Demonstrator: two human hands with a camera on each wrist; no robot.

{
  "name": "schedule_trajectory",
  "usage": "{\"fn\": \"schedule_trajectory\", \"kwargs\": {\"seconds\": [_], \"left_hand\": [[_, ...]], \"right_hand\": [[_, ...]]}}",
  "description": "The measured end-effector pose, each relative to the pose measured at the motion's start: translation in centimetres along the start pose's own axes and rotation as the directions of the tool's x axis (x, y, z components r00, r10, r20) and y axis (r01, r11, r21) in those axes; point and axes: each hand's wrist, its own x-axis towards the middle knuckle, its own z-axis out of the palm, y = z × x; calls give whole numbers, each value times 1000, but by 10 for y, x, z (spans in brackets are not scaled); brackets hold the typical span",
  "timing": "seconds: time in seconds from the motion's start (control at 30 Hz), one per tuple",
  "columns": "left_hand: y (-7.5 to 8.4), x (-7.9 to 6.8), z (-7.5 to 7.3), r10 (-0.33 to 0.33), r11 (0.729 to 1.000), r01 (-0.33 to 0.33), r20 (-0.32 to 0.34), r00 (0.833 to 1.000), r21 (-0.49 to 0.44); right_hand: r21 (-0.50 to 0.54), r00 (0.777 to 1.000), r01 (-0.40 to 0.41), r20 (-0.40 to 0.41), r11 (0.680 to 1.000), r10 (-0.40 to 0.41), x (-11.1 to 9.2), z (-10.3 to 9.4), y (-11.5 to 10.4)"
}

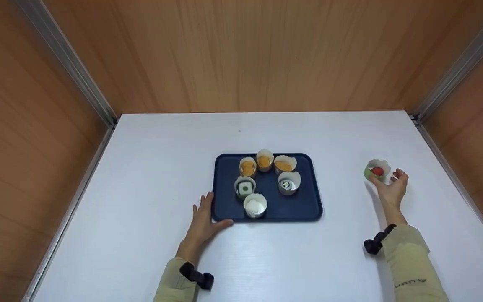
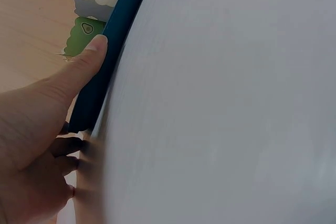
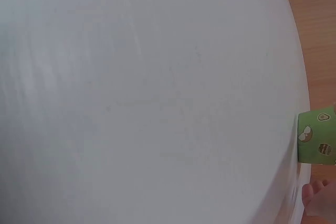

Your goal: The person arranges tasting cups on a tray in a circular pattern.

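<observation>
On the dark blue tray (image 1: 304,212) stand several paper cups with wavy rims. Three at the back hold orange pieces, like the orange-filled cup (image 1: 284,164). Nearer the front are a cup with a white square piece (image 1: 245,187) and a cup with white contents (image 1: 255,205). My left hand (image 1: 201,222) spreads around the tray's near left corner, thumb along the front edge, straight fingers at the left side. Far to the right, a green paper cup (image 3: 316,136) holds a red piece (image 1: 377,171). My right hand (image 1: 392,191) is beside it, thumb at its near side, other fingers apart from it.
The white table (image 1: 149,167) is bounded by a wooden back wall (image 1: 250,54) and wooden side panels with metal strips. Each forearm has a black wrist mount, such as the right one (image 1: 377,241). Table surface separates the tray from the green cup.
</observation>
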Motion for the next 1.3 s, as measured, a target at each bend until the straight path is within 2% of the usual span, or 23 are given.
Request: {"fn": "schedule_trajectory", "kwargs": {"seconds": [0.53,1.3], "left_hand": [[-2,0,1,7,1000,-7,2,1000,-10],[-1,0,1,6,1000,-6,-3,1000,8]], "right_hand": [[-2,998,7,62,1000,-7,8,2,-3],[12,997,-4,74,1000,3,13,3,-5]]}}
